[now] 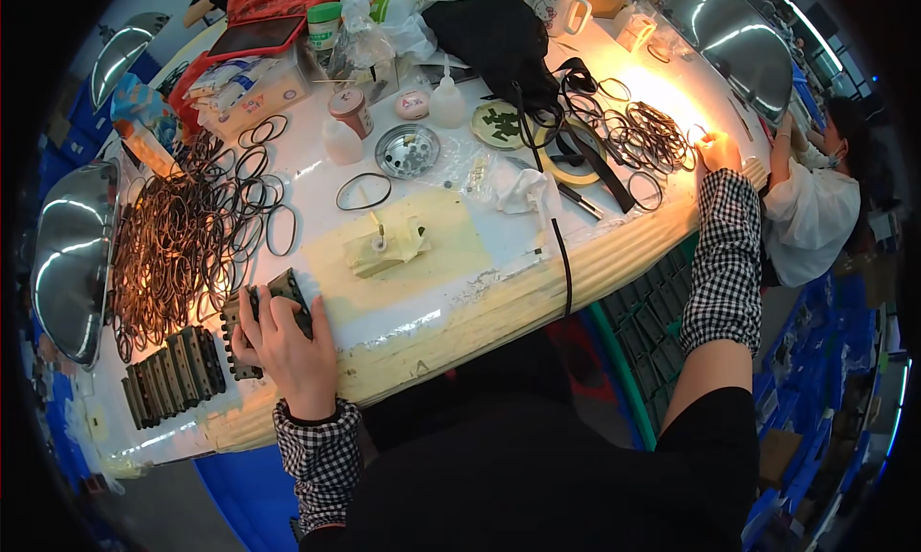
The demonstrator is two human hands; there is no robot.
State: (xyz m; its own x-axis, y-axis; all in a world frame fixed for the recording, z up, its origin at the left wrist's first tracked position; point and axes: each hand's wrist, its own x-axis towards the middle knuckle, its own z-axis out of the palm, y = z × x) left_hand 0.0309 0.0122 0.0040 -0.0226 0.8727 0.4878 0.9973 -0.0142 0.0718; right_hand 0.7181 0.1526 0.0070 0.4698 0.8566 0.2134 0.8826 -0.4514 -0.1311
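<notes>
At the table's near left, my left hand [293, 351] curls its fingers over a group of dark ridged blocks [288, 288], with the thumb along their right side. Beside it stands a row of similar dark blocks [173, 377]. A large heap of thin dark rings [177, 235] lies just beyond. Far to the right, my right hand [718, 152] is closed in a pinch under bright light, at the edge of a smaller pile of dark rings [652, 135]. What its fingertips hold is too small and glaring to make out.
Mid-table sit a yellow-taped block with a white peg [381, 243], a single ring [364, 191], a round metal dish [407, 151] and a white squeeze bottle [447, 101]. Shiny lamp shades [75, 264] flank the table. Another person [815, 197] sits at the right.
</notes>
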